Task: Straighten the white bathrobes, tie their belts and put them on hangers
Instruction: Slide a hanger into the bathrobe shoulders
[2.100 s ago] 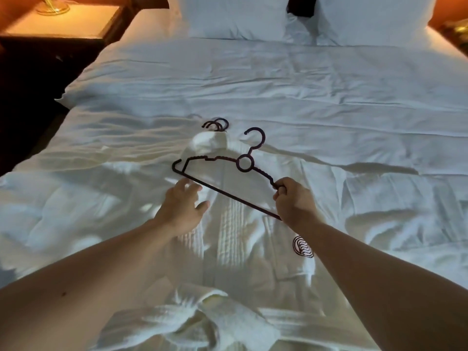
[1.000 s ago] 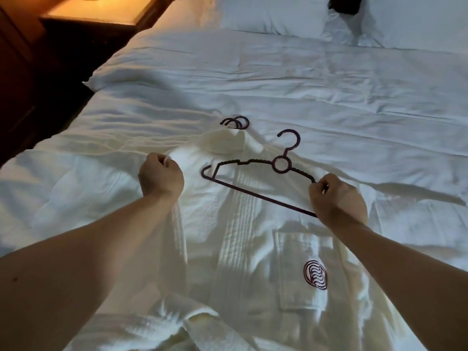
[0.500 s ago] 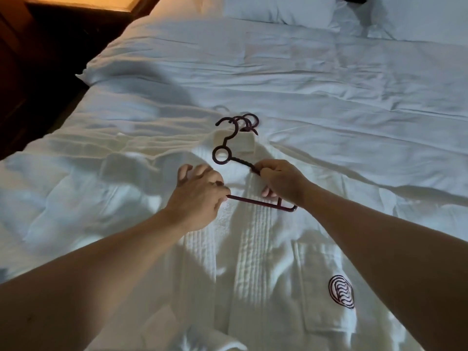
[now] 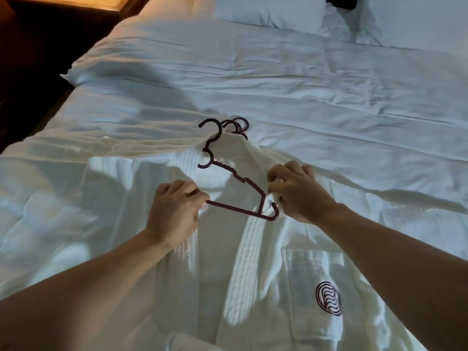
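Now the white bathrobe [image 4: 243, 249] is lying spread front-up on the bed [image 4: 304, 79], its collar pointing toward the pillows [image 4: 273, 11]. Over the robe's chest a dark hanger [image 4: 235, 178] is being held slightly tilted, its hook reaching past the collar. The left hand [image 4: 174, 211] is gripping the hanger's bottom bar, its fingers curled round the bar's left end together with a fold of the robe's left lapel. The right hand [image 4: 301, 191] is pinching the robe's cloth with curled fingers just beside the hanger's right shoulder end. Just beyond the collar, more hanger hooks [image 4: 238, 125] are poking out from under the robe. Below the right hand, on the robe's chest pocket, a dark swirl logo [image 4: 328, 301] is showing.
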A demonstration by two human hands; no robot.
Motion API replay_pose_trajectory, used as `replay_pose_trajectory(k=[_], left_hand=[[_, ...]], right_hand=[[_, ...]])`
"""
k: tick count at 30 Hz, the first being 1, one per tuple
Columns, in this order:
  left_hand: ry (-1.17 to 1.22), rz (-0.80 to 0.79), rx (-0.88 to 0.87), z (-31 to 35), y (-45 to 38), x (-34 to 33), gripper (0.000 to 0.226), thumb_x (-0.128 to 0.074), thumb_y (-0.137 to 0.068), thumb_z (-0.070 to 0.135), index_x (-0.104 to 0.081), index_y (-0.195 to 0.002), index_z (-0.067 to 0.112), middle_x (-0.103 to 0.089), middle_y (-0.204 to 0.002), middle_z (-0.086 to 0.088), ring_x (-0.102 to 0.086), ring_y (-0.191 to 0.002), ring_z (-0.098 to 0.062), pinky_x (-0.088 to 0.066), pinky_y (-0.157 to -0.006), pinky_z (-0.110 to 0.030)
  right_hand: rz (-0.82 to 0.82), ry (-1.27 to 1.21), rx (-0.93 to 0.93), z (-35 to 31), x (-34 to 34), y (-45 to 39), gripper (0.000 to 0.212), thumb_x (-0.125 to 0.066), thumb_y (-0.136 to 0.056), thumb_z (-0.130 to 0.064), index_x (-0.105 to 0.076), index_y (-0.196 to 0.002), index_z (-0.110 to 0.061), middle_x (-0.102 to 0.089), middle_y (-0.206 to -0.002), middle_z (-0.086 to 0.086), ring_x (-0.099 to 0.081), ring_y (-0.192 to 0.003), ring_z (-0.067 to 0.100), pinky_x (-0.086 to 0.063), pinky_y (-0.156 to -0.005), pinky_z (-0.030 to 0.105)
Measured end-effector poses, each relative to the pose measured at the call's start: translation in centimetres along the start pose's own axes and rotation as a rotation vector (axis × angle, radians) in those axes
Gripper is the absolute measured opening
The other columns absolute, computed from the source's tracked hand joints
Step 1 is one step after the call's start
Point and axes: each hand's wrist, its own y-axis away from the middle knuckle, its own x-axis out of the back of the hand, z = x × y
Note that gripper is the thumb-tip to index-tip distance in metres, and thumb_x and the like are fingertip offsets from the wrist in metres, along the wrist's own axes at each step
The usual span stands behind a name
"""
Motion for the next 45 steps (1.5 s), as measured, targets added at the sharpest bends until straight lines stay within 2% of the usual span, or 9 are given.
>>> replay_pose_trajectory(k=[9, 15, 19, 22, 24, 28, 34, 38, 45], left_hand=[[-0.037, 0.009, 0.035, -0.4, -0.2, 0.7, 0.035, -0.070, -0.065, 0.000, -0.076, -0.088, 0.025, -0.064, -0.085, 0.007, -0.062, -0.085, -0.029, -0.040, -0.075, -0.039], [-0.146, -0.124, -0.138, 2.6, -4.2, 0.5, 0.029, -0.079, -0.058, 0.007, -0.078, -0.080, 0.025, -0.063, -0.081, 0.006, -0.063, -0.093, -0.026, -0.042, -0.087, -0.045], [-0.162, -0.163, -0.163, 3.9, -6.3, 0.2, 0.023, -0.076, -0.059, 0.006, -0.075, -0.074, 0.025, -0.061, -0.075, 0.006, -0.065, -0.085, -0.027, -0.044, -0.082, -0.045], [-0.134, -0.164, -0.227, 2.8, -7.8, -0.8, 0.022, -0.061, -0.066, 0.006, -0.071, -0.068, 0.025, -0.060, -0.072, 0.008, -0.064, -0.080, -0.024, -0.042, -0.081, -0.044], [-0.069, -0.193, -0.385, 1.7, -8.8, -1.6, 0.030, -0.047, -0.076, 0.012, -0.073, -0.070, 0.026, -0.064, -0.075, 0.010, -0.065, -0.084, -0.022, -0.043, -0.088, -0.046], [0.036, -0.150, -0.616, -0.7, -10.0, -1.4, 0.006, -0.071, -0.086, 0.027, -0.076, -0.086, 0.030, -0.069, -0.097, 0.010, -0.063, -0.104, -0.023, -0.045, -0.096, -0.043], [0.106, -0.066, -0.027, -3.1, -14.0, -1.2, 0.041, -0.056, -0.093, 0.026, -0.054, -0.134, 0.020, -0.050, -0.142, -0.008, -0.048, -0.127, -0.034, -0.039, -0.103, -0.049], [0.114, -0.240, 0.028, -3.2, -17.9, -2.9, 0.055, -0.048, -0.100, 0.023, -0.034, -0.153, 0.018, -0.031, -0.160, -0.010, -0.033, -0.144, -0.032, -0.032, -0.114, -0.052], [0.067, -0.314, 0.093, -2.0, -20.0, -4.1, 0.038, -0.050, -0.098, 0.024, -0.056, -0.135, 0.028, -0.062, -0.123, -0.004, -0.055, -0.111, -0.034, -0.039, -0.092, -0.045]], right_hand=[[0.215, -0.111, 0.216, 1.6, 1.2, 2.0, 0.021, -0.046, -0.081, -0.003, -0.063, -0.077, -0.016, -0.069, -0.119, -0.001, -0.061, -0.113, 0.028, -0.045, -0.088, 0.039], [0.364, -0.149, 0.193, -2.1, 2.4, 0.2, 0.024, -0.047, -0.078, -0.005, -0.064, -0.086, -0.019, -0.065, -0.133, -0.003, -0.063, -0.108, 0.029, -0.042, -0.082, 0.044], [0.115, -0.183, -0.057, -4.1, 1.5, -1.1, 0.058, -0.043, -0.077, -0.016, -0.054, -0.134, -0.024, -0.030, -0.164, 0.000, -0.050, -0.129, 0.025, -0.040, -0.093, 0.049], [-0.044, -0.245, -0.377, -4.5, 1.0, -3.5, 0.066, -0.038, -0.093, -0.026, -0.021, -0.156, -0.028, 0.000, -0.170, -0.005, -0.012, -0.154, 0.021, -0.020, -0.118, 0.057], [-0.166, -0.271, -0.503, -4.0, -0.2, -5.0, 0.066, -0.027, -0.103, -0.038, 0.002, -0.161, -0.027, 0.016, -0.169, -0.007, 0.014, -0.156, 0.021, 0.002, -0.123, 0.058], [-0.441, -0.339, -0.619, -2.8, -2.7, -5.8, 0.068, -0.014, -0.104, -0.057, 0.026, -0.155, -0.036, 0.032, -0.163, -0.008, 0.029, -0.151, 0.027, 0.017, -0.120, 0.058], [-0.477, -0.368, -0.653, -3.1, -4.7, -5.6, 0.070, -0.010, -0.102, -0.062, 0.040, -0.146, -0.040, 0.048, -0.154, -0.011, 0.038, -0.146, 0.025, 0.024, -0.116, 0.058], [-0.509, -0.360, -0.660, -2.9, -5.3, -5.8, 0.070, -0.009, -0.101, -0.061, 0.043, -0.143, -0.040, 0.050, -0.152, -0.012, 0.039, -0.146, 0.026, 0.022, -0.116, 0.061], [-0.507, -0.376, -0.652, -3.0, -5.3, -5.6, 0.071, -0.009, -0.101, -0.062, 0.045, -0.142, -0.040, 0.052, -0.150, -0.013, 0.042, -0.143, 0.025, 0.025, -0.114, 0.060]])
